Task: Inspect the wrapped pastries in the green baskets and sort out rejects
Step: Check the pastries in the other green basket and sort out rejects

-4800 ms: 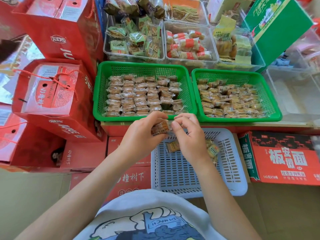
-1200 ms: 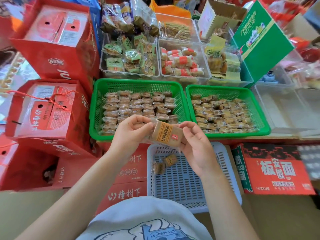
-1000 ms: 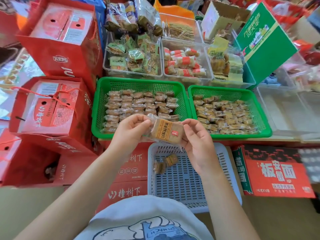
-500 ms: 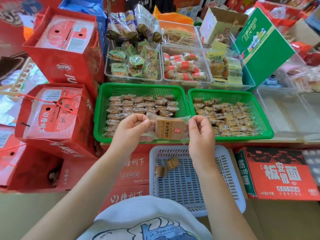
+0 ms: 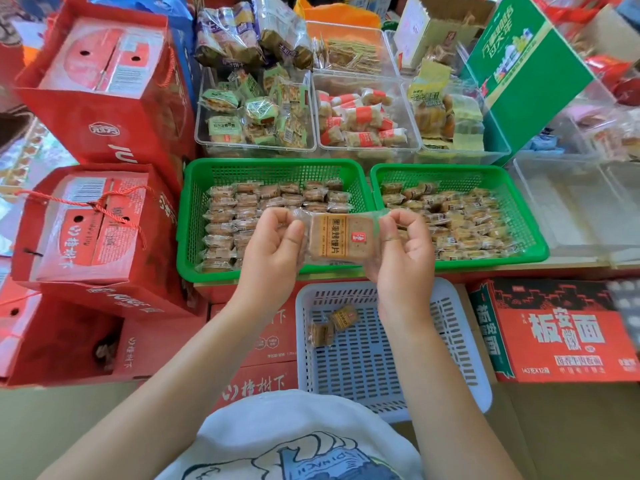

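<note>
A brown wrapped pastry point(image 5: 340, 238) with a small red label is held up flat between both hands, label side toward me. My left hand point(image 5: 273, 251) pinches the clear wrapper's left end; my right hand point(image 5: 403, 254) pinches its right end. Behind it, the left green basket point(image 5: 194, 216) holds several rows of wrapped pastries. The right green basket point(image 5: 519, 209) holds a looser heap of them. Below my hands, a white basket point(image 5: 443, 358) contains two wrapped pastries point(image 5: 332, 325).
Red gift boxes point(image 5: 93, 223) stack up at the left. Clear tubs of other packaged snacks point(image 5: 256, 119) line the back, beside a green carton point(image 5: 526, 74). An empty clear bin point(image 5: 575, 209) lies at the right, a red noodle carton point(image 5: 561, 334) below it.
Both hands have drawn the pastry closer and higher, turning it level so its label faces me. The white basket shows two pastries now; 4.8 s ago pastries lay at other spots in it.
</note>
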`<state>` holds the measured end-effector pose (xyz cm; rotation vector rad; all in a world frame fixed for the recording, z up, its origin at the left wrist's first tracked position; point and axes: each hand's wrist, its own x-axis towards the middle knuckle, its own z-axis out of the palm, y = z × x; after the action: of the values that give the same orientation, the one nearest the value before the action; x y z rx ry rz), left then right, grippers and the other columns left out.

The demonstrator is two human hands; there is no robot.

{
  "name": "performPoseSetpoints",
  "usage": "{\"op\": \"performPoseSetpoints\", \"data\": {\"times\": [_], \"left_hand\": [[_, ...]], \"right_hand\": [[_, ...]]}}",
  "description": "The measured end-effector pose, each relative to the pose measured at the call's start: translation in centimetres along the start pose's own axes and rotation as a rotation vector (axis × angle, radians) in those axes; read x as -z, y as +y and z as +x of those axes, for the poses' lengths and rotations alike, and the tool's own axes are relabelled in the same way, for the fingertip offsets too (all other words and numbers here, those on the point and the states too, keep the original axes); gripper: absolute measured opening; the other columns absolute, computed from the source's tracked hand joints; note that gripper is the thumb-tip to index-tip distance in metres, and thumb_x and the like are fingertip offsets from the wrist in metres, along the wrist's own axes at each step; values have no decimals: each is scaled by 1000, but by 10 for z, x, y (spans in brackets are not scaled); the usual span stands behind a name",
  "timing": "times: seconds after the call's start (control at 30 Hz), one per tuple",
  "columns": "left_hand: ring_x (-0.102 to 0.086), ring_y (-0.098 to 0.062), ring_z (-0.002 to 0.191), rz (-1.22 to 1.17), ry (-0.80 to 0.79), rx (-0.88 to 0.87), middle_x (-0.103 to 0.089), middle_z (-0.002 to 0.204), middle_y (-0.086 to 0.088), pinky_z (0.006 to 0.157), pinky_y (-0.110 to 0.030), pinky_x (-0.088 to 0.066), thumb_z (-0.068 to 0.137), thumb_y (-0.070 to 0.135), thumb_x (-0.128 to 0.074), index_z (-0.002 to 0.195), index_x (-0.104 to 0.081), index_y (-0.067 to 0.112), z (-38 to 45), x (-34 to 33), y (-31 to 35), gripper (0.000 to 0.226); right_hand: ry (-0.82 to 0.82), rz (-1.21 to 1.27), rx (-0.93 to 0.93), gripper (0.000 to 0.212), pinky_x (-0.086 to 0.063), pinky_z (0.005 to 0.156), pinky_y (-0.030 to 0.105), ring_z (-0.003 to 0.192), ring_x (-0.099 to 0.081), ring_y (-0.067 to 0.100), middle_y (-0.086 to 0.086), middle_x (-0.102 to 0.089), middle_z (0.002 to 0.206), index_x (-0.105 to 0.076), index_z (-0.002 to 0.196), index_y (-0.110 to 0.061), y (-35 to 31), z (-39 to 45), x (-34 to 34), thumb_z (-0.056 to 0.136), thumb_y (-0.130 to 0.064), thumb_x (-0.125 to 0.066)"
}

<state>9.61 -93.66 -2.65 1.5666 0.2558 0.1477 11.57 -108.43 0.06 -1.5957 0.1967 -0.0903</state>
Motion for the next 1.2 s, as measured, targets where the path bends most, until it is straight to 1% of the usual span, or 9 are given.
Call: {"op": "performPoseSetpoints", "data": {"times": [0.17, 0.3, 0.43, 0.53, 0.6, 0.7, 0.87, 1.0, 1.2], "left_hand": [[-34, -11, 48, -257, -114, 300, -44, 74, -13, 49, -25, -30, 108, 17, -42, 100, -50, 10, 10, -3, -15, 14], [-70, -17, 85, -334, -217, 511, -71, 104, -9, 61, -28, -55, 104, 31, -50, 114, -58, 11, 15, -2, -23, 23], [-70, -28, 108, -330, -327, 501, -71, 121, -11, 69, -31, -59, 86, 18, -72, 132, -54, 12, 17, 1, -40, 50], [-70, -32, 108, -274, -297, 478, -72, 118, -9, 78, -38, -58, 84, 7, -75, 125, -58, 15, 22, 2, -59, 46], [-70, -30, 108, -222, -303, 488, -73, 116, -3, 86, -42, -58, 82, 10, -79, 125, -60, 21, 29, 2, -74, 48], [-65, -14, 116, 185, -299, 382, -70, 122, 8, 99, -38, -53, 90, 23, -74, 133, -56, 31, 41, 1, -97, 47], [-23, -18, 150, 1163, -449, 10, -33, 161, 5, 123, -48, -16, 101, 43, -50, 153, -36, 32, 62, 20, -152, 55], [-16, -17, 152, 1298, -539, 57, -23, 164, 11, 122, -49, -9, 100, 47, -47, 156, -22, 37, 60, 34, -178, 62], [-16, -18, 152, 1275, -485, 122, -25, 163, 11, 121, -52, -11, 96, 46, -50, 154, -25, 39, 61, 30, -180, 63]], "right_hand": [[-31, 273, -251, 8, -40, 38, 15, 55, -60, 6, 9, -64, 88, -51, 99, -14, 7, 9, 1, 105, -16, -47], [-20, 208, -268, 10, -46, 44, 19, 64, -65, 13, 9, -67, 89, -54, 98, -16, 24, 19, 6, 105, -18, -48], [-51, -58, -199, 15, -55, 65, 38, 77, -67, 22, 8, -70, 91, -59, 96, -25, 49, 29, 13, 102, -38, -53], [-314, -270, -276, 41, -56, 82, 46, 96, -67, 24, 6, -66, 114, -55, 106, -45, 64, 33, 23, 81, -77, -55], [-502, -358, -353, 43, -58, 84, 41, 95, -68, 15, -2, -66, 116, -55, 119, -40, 71, 36, 27, 84, -64, -64], [-441, -552, -297, 42, -53, 88, 35, 101, -61, 8, -12, -62, 117, -54, 133, -20, 79, 52, 30, 95, -31, -66], [-289, -642, -203, 51, -31, 99, 22, 117, -38, 2, -15, -44, 124, -45, 145, -19, 86, 98, 30, 98, -27, -64], [-463, -724, -170, 46, -33, 99, 22, 118, -43, 4, -12, -52, 128, -50, 141, -18, 113, 124, 11, 98, -20, -63], [-699, -1319, 120, 40, -51, 89, 41, 112, -57, 30, 9, -60, 120, -54, 135, -16, 148, 137, -2, 96, -10, -60]]}}
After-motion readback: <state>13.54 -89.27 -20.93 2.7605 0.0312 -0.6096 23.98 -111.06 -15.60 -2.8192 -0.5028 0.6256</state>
